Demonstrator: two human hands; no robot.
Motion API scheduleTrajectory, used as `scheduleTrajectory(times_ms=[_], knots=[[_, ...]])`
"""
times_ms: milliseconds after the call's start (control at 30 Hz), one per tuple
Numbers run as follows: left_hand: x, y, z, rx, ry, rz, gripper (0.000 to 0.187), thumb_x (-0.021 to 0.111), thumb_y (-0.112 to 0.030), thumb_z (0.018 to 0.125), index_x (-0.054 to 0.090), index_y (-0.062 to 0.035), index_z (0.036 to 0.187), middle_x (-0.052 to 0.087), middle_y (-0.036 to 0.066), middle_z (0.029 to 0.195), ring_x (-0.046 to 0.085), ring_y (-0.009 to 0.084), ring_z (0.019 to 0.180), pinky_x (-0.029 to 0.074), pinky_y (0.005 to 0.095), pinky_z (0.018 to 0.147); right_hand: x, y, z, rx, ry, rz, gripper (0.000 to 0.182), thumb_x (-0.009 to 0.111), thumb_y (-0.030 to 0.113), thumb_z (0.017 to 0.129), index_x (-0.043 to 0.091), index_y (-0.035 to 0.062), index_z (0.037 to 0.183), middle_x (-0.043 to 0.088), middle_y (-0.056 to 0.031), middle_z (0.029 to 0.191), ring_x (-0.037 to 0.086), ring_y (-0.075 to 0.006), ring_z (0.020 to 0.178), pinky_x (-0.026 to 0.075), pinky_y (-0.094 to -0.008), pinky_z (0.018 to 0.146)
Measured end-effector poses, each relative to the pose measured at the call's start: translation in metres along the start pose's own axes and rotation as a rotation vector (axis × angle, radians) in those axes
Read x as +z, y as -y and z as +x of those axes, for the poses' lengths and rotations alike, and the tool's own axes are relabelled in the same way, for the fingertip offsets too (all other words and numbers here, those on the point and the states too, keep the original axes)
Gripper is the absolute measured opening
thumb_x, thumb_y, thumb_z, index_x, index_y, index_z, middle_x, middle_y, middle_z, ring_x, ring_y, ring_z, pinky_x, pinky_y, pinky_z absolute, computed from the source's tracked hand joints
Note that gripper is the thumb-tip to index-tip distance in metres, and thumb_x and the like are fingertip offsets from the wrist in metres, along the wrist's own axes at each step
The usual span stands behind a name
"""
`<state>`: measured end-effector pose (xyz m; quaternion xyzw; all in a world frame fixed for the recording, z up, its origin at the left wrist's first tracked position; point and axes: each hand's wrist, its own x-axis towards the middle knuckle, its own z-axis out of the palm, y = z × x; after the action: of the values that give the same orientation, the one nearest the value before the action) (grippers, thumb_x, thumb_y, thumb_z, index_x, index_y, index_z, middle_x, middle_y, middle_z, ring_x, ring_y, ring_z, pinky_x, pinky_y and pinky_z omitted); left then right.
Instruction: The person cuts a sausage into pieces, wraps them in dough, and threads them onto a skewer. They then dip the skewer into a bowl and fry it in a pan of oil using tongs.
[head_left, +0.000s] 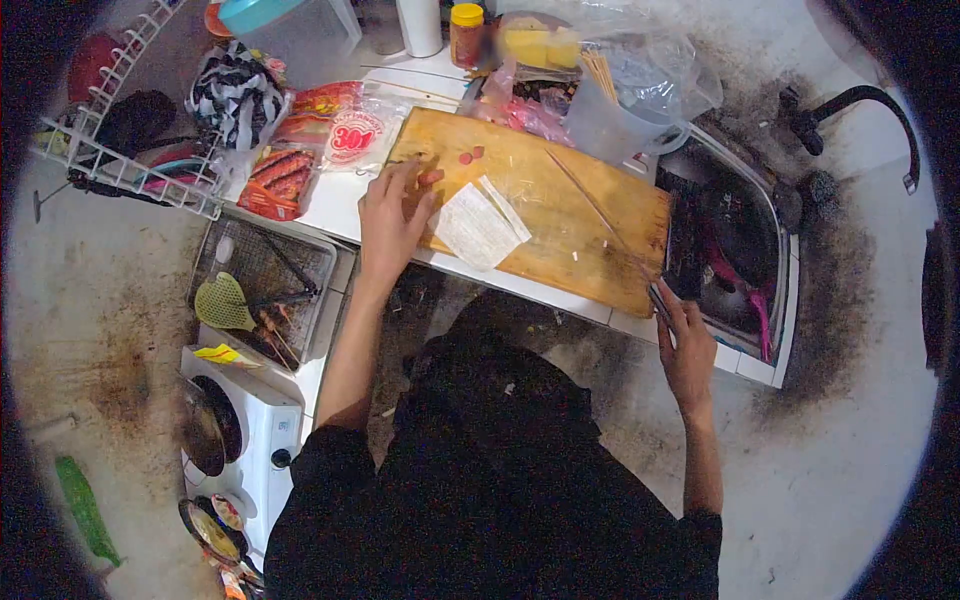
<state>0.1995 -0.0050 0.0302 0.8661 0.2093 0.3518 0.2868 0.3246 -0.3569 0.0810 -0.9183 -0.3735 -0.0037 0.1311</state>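
A wooden cutting board [590, 215] lies across the counter. On it rests a pale rectangular slab [478, 230] with a thin strip [505, 208] cut along its right side. My left hand [393, 218] is over the board's left edge, fingers bent and apart. Its fingertips are right at a reddish sausage piece [431, 177], and the thumb is close to the slab's left edge. Two small round sausage slices [471, 155] sit farther back. At the board's right end, my right hand [686, 347] is wrapped round the handle of a long thin knife [605, 222], its blade slanting back over the board.
A sink [730, 230] with dark and pink items adjoins on the right, under a black faucet [850, 100]. Food packets [355, 135] and a wire rack [110, 90] stand back left. A clear jug [625, 115] with skewers is behind the board. A stove [265, 425] stands lower left.
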Motion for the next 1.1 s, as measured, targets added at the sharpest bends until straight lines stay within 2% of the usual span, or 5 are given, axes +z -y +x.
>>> scheduleTrajectory(times_ms=[233, 400, 500, 867, 1100], knots=[[0.006, 0.027, 0.015, -0.006, 0.064, 0.137, 0.019, 0.063, -0.022, 0.074, 0.064, -0.0109, 0.089, 0.060, 0.003, 0.086, 0.055, 0.0205, 0.080, 0.036, 0.0354, 0.073, 0.038, -0.009, 0.036, -0.181, -0.106, -0.283, 0.057, 0.055, 0.002, 0.074, 0.043, 0.0249, 0.125, 0.054, -0.0100, 0.094, 0.057, -0.0273, 0.077, 0.046, -0.0361, 0.063], [0.010, 0.009, 0.017, -0.021, 0.039, 0.129, 0.018, 0.063, -0.026, 0.074, 0.066, -0.0132, 0.085, 0.063, 0.004, 0.084, 0.056, 0.0203, 0.078, 0.035, 0.0355, 0.073, 0.062, -0.008, 0.032, 0.051, 0.054, -0.022, 0.052, 0.052, 0.007, 0.077, 0.044, 0.0262, 0.124, 0.055, -0.0140, 0.105, 0.059, -0.0313, 0.077, 0.048, -0.0395, 0.066], [0.020, 0.002, 0.019, -0.058, 0.046, 0.167, 0.018, 0.064, -0.028, 0.073, 0.066, -0.0141, 0.084, 0.063, 0.004, 0.084, 0.056, 0.0203, 0.077, 0.034, 0.0358, 0.073, 0.044, 0.028, 0.029, -0.052, -0.094, 0.261, 0.050, 0.054, 0.010, 0.079, 0.043, 0.0270, 0.125, 0.058, -0.0134, 0.099, 0.060, -0.0312, 0.072, 0.049, -0.0402, 0.064], [0.032, 0.011, 0.019, 0.042, -0.146, 0.199, 0.017, 0.067, -0.029, 0.070, 0.068, -0.0159, 0.081, 0.064, 0.001, 0.076, 0.055, 0.0186, 0.072, 0.031, 0.0364, 0.073, 0.030, 0.071, 0.037, -0.237, 0.010, 0.201, 0.045, 0.053, 0.023, 0.083, 0.041, 0.0300, 0.126, 0.059, -0.0144, 0.101, 0.062, -0.0315, 0.073, 0.051, -0.0397, 0.060], [0.027, 0.004, 0.018, -0.138, -0.038, 0.139, 0.017, 0.066, -0.029, 0.071, 0.068, -0.0153, 0.080, 0.064, 0.002, 0.074, 0.055, 0.0185, 0.069, 0.032, 0.0371, 0.075, 0.035, 0.070, 0.041, -0.313, -0.025, 0.165, 0.047, 0.053, 0.021, 0.083, 0.040, 0.0312, 0.127, 0.059, -0.0148, 0.100, 0.062, -0.0303, 0.071, 0.052, -0.0393, 0.057]])
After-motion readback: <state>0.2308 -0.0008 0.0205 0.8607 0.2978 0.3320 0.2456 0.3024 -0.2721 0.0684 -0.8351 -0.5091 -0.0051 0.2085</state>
